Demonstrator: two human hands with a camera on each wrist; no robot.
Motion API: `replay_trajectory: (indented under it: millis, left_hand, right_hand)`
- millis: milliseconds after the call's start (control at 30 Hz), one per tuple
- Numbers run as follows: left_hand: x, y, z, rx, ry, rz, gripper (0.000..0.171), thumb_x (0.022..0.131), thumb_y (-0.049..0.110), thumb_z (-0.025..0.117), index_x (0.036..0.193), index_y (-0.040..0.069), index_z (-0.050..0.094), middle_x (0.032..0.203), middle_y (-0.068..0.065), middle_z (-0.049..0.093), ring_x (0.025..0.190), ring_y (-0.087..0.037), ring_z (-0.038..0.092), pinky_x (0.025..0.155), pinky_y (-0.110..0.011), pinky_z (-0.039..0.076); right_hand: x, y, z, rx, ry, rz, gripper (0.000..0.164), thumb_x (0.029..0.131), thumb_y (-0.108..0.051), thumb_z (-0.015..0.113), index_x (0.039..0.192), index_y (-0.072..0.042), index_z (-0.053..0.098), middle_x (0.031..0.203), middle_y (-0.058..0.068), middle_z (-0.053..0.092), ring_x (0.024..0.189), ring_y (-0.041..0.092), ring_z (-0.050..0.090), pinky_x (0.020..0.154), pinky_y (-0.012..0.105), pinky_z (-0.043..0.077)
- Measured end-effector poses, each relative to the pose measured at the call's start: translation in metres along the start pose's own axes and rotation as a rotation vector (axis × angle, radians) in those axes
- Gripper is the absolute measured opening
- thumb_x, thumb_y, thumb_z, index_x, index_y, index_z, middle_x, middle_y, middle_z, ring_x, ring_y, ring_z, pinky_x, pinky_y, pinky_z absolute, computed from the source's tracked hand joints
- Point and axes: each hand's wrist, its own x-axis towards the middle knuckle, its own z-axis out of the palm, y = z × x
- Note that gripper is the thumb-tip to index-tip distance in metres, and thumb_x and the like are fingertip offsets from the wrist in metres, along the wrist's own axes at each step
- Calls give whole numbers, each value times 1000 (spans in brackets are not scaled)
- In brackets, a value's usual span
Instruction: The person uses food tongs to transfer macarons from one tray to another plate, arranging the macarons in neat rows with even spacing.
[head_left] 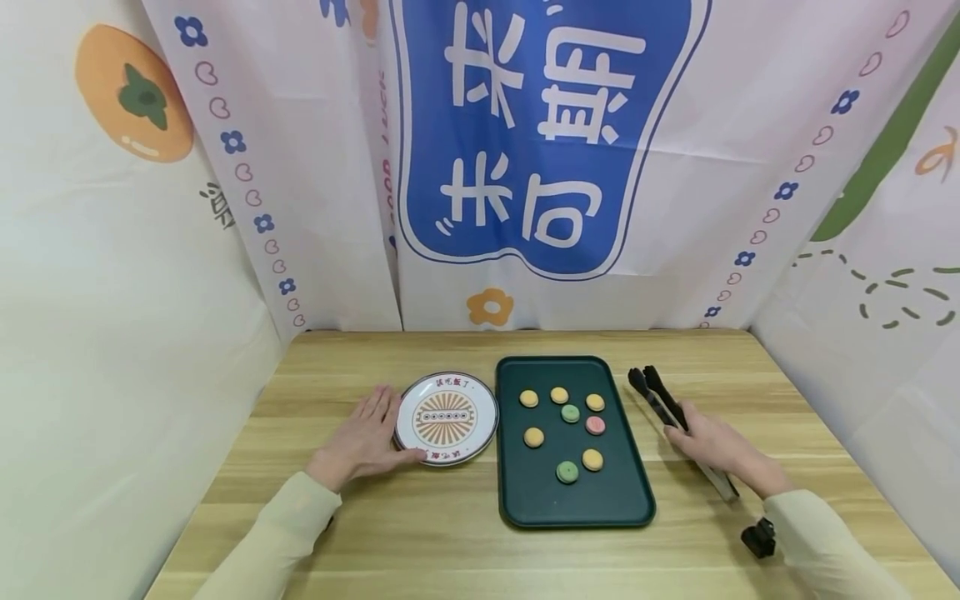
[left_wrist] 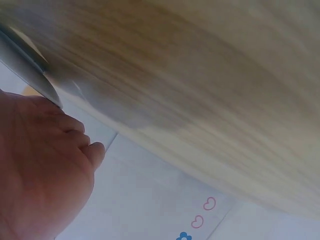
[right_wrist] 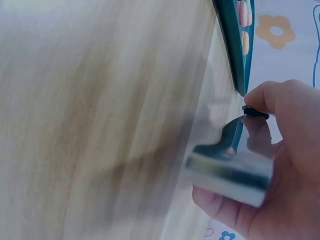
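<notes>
Resting along the left edge of a round white plate with a dark rim and a gold sunburst print (head_left: 446, 418), the left hand (head_left: 367, 442) shows, in the head view, nearly straight fingers lying close together, its thumb spread apart and touching the near rim. Just right of the plate, a dark green rectangular tray (head_left: 577, 503) lies on the light wood-grain table (head_left: 420, 537), bearing eight small round macarons: five yellow (head_left: 534, 437), two green (head_left: 567, 472) and one pink (head_left: 595, 425). Beside the tray's right edge, the right hand (head_left: 712, 442) has its fingers and thumb clamped on silver metal tongs with black ends (head_left: 667, 398); the black tips point to the table's far side and stand slightly apart.

From the left wrist, the palm shows beside the plate's edge; I cannot tell there how every finger lies.

From the right wrist, the thumb and fingers grip the tongs, whose broad silvery end appears blurred above the table, the tray's edge showing beyond.
</notes>
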Motion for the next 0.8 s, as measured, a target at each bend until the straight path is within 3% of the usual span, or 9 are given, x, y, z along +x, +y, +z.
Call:
replay_trajectory:
  millis: [100,333,667,800]
  left_hand:
    - [-1,1,-1,-7,-4,-4,118,81,84,42,152,-8,22,160,-29,17,151,-42,14,123,-55,20]
    - [-2,2,-3,3,-1,-10,113,85,81,41,152,-8,24,160,-29,19,150,-42,15,123,-54,21]
    - [-2,2,0,-11,2,-18,112,85,80,43,152,-8,24,160,-29,19,150,-42,15,123,-54,21]
    - [-2,1,0,-19,7,-16,112,85,79,43,151,-9,24,159,-30,20,150,-43,15,123,-55,21]
  right_hand:
    - [0,0,-1,19,5,-2,78,102,-41,47,148,15,18,124,41,56,106,49,63,88,61,52]
    - [-3,2,-5,37,66,-37,68,101,-40,50,146,8,30,108,31,66,88,30,66,72,46,55]
    - [-9,-1,-6,38,113,-80,59,101,-33,52,143,6,36,112,33,66,100,43,66,84,59,53]
    - [-8,-1,-5,33,140,-104,55,102,-34,51,141,4,40,116,33,64,101,43,66,82,58,54]
